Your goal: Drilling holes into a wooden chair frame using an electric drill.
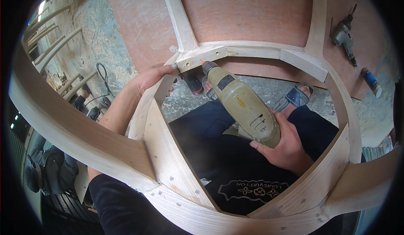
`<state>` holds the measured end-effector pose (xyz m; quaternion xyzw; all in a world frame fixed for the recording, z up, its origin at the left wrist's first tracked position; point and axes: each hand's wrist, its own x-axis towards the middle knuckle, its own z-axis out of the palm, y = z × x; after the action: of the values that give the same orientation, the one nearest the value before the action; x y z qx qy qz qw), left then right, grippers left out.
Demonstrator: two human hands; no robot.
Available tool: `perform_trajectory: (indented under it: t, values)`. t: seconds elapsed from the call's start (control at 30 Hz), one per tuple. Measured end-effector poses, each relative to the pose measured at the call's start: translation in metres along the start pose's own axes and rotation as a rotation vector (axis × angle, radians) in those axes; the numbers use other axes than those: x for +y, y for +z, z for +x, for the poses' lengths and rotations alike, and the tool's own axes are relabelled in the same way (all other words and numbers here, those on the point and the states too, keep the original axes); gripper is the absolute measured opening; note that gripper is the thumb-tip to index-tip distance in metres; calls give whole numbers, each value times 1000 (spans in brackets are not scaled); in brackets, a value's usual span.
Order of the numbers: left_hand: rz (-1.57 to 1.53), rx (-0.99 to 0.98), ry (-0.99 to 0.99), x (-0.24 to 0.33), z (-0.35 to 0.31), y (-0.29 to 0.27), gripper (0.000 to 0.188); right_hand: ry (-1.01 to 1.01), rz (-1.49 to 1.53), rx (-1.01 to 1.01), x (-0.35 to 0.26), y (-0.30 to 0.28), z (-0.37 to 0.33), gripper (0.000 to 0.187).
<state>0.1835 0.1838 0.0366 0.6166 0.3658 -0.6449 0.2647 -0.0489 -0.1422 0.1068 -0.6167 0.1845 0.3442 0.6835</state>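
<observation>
A pale wooden chair frame (181, 207), a round ring with legs joined to it, surrounds my lap. My left hand (149, 77) grips the ring's far left part, thumb on top and fingers curled beneath. In my right hand (286, 144) is a worn olive-coloured power drill (244, 104), held by its rear; its handle is hidden underneath. The drill points away and to the left. Its orange-tipped bit meets, or nearly meets, the inner face of a corner block (198, 59), which has drilled holes. Another corner block (303, 64) is fitted at the far right.
A reddish-brown board (139, 20) lies on the worn floor beyond the frame. On its right side are a second power tool (343, 35) and a blue can (372, 82). Left, a black cable (100, 77), tools and curved wooden parts (59, 52) lie about. My sandalled foot (299, 95) shows below.
</observation>
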Motion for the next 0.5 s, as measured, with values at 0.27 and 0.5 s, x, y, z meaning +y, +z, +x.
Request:
perform_trajectory:
  t: [0.27, 0.5]
  values:
    - [-19, -16, 6, -11, 7, -9, 46, -56, -34, -15, -3, 3, 0, 86]
    - [-7, -3, 6, -9, 6, -6, 44, -19, -28, -6, 0, 4, 2, 85]
